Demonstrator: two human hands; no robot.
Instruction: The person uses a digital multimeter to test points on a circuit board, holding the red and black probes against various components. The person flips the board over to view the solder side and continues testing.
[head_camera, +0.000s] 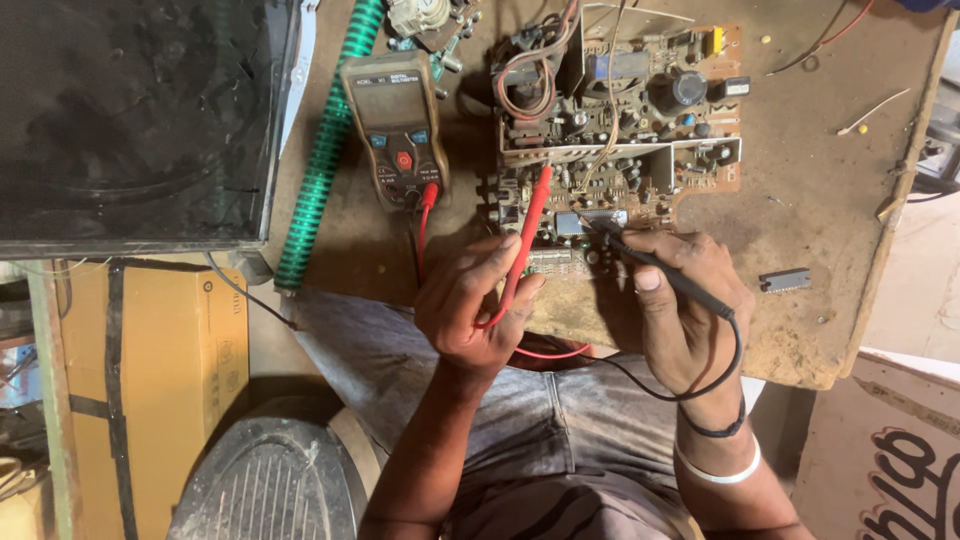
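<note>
- Left hand (470, 305) pinches the red probe (527, 235); right hand (685, 300) grips the black probe (665, 270) like a pen.
- Both tips already rest on the circuit board (620, 120), so probing looks underway.
- Beyond, the meter (397, 125) lies beside the board; its reading is unclear.

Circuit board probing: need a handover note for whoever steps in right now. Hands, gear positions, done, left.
Left hand: grips the red probe, tip set on the circuit board near its front edge.
Right hand: grips the black probe, tip on the board's front edge, right of the red one.
Multimeter: flat on the workbench, left of the board, both leads plugged in; reading too small to tell.
Loose black chip lies on the bench, right of the hands.
Done: meter hooked up, both probes placed.
Left: judging by this, take the reading; any further points are untested.
</note>
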